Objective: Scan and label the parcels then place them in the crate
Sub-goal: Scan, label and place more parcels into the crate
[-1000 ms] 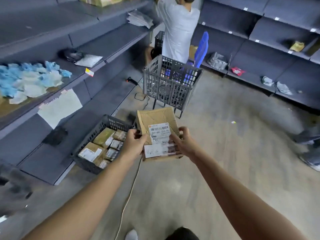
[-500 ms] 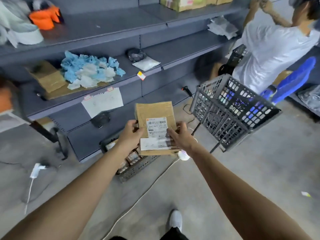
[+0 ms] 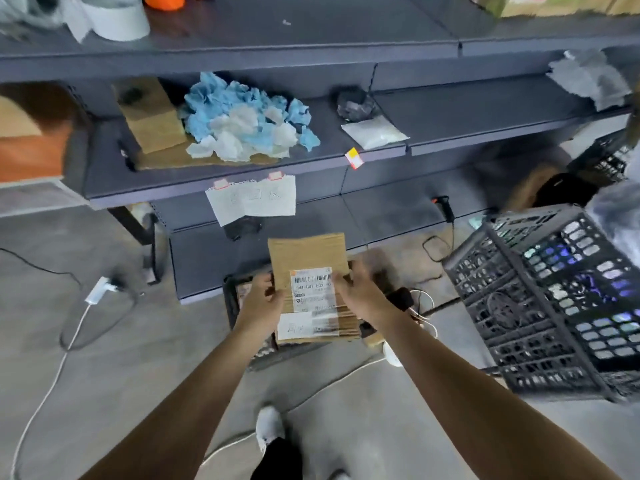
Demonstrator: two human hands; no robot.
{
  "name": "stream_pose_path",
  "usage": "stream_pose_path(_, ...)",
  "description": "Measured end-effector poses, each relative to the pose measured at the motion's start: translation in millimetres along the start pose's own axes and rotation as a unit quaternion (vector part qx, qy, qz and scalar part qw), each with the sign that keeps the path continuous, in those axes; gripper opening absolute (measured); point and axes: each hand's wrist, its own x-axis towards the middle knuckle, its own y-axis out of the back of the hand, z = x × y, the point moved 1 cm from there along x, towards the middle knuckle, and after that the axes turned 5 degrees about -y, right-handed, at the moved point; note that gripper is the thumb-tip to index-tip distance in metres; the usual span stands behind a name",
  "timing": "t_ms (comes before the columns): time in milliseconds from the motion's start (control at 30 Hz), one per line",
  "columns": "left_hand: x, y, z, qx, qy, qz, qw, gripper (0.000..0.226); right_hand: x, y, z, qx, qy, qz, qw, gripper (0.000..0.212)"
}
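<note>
Directly above the low crate (image 3: 231,301) on the floor, the cardboard parcel (image 3: 306,254) is held flat with its face up. It already carries a barcode label (image 3: 311,284) and a second white slip (image 3: 294,328). It lies between the two hands: the left hand (image 3: 261,303) grips its left edge with curled fingers, and the right hand (image 3: 360,292) grips its right edge.

Scanning and labelling look finished, so placing seems to be the step in hand. The next move calls for lowering the parcel into the low crate, whose contents are mostly hidden, and letting go. To the right of the low crate stands a taller mesh crate (image 3: 540,306). Behind the low crate, a scanner (image 3: 444,206) lies on the bottom shelf (image 3: 381,216).
</note>
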Motion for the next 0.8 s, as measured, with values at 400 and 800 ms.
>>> stream_pose_path(400,154,-125,-171,-0.026,0.099,-0.033,0.994,0.04,216,-82,151,-0.067,-0.072,0.022,0.995,0.033)
stream_pose_path(800,273,-181,-296,-0.066,0.084,-0.079,0.991,0.052,377,-147,251,0.048,-0.069,-0.057,0.995,0.078)
